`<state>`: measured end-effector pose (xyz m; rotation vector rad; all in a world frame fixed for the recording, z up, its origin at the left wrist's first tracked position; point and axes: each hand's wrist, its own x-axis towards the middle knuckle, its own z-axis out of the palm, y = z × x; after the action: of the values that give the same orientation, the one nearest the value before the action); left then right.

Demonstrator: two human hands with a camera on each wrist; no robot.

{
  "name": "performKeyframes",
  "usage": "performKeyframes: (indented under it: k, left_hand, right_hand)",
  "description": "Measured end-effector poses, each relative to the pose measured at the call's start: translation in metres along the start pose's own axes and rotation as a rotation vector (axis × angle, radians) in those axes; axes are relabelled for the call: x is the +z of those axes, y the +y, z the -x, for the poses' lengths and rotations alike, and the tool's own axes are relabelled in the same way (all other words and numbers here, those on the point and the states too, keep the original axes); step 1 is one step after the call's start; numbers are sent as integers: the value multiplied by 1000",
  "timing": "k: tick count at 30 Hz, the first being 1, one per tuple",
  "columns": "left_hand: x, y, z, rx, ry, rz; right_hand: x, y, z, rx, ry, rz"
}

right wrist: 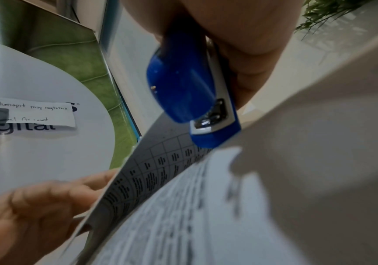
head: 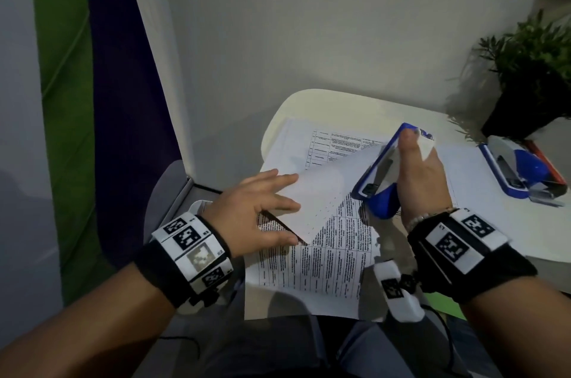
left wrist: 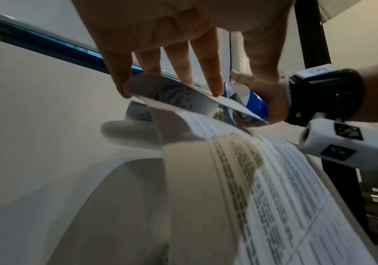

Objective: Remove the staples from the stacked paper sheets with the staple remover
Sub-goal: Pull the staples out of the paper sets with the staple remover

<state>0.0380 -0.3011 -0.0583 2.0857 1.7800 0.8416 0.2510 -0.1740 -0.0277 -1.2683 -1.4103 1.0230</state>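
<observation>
Right hand (head: 423, 174): grip wrapped round the blue-and-white staple remover (head: 381, 180), centre-right of frame, lower end at the edge of the stacked paper sheets (head: 324, 257). Left hand (head: 247, 207): grip spread, straight fingers holding the top sheet (head: 324, 192) folded back, mid-frame. Second stapler (head: 519, 170) on tabletop (head: 296, 112) at right, near a potted plant (head: 534, 75).

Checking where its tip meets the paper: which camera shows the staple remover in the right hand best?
Right wrist view: the staple remover sits mid-frame, its tip at the lifted sheet. The head view shows its whole body in the right hand, tip small. The left wrist view shows it partly behind the sheet.
</observation>
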Motion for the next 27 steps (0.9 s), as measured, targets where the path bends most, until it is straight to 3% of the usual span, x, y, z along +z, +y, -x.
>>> performKeyframes:
  k: [7,12,14,19,27]
  left_hand:
    - [-1,7,0,-36,36,0]
    - [-2,17,-3,-300,366,352]
    - [-6,26,-7,-381,418,516]
    - [-4,44,-6,-302,326,538]
    - [0,50,-2,-252,338,424]
  right_hand:
    - [2,-4,6,-56,-44,4]
    - [-3,-25,7,-78,-14,-82]
    - [-2,-48,10,-82,17,-209]
    - [7,-91,16,-265,37,-335]
    - [25,-98,19,-324,-53,-289]
